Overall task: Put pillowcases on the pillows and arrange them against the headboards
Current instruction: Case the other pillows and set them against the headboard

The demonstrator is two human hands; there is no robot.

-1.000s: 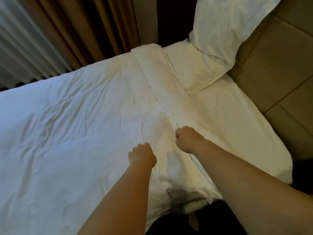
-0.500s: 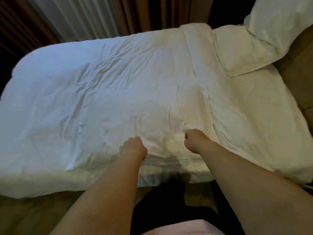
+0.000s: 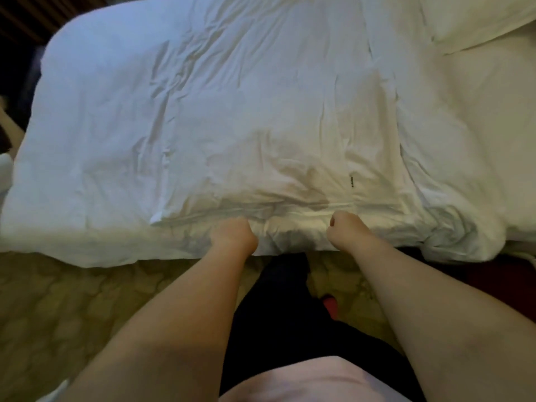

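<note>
A white duvet (image 3: 217,117) covers the bed and hangs over its near side. My left hand (image 3: 233,235) and my right hand (image 3: 346,227) are both fisted on the duvet's near edge, about a forearm's length apart, each gripping the fabric. A white cased pillow (image 3: 475,18) lies at the top right corner, mostly cut off by the frame. The bare white sheet (image 3: 478,117) shows to the right of the duvet's folded-back top edge.
A patterned beige carpet (image 3: 72,314) lies below the bed's near side. My dark trousers and a red slipper (image 3: 330,307) stand between my arms. Dark floor and an unclear white object sit past the bed's left end.
Both hands have slid toward me with the duvet's edge, from the bed's top to its near side. The view has tilted down, losing the curtains and the headboard.
</note>
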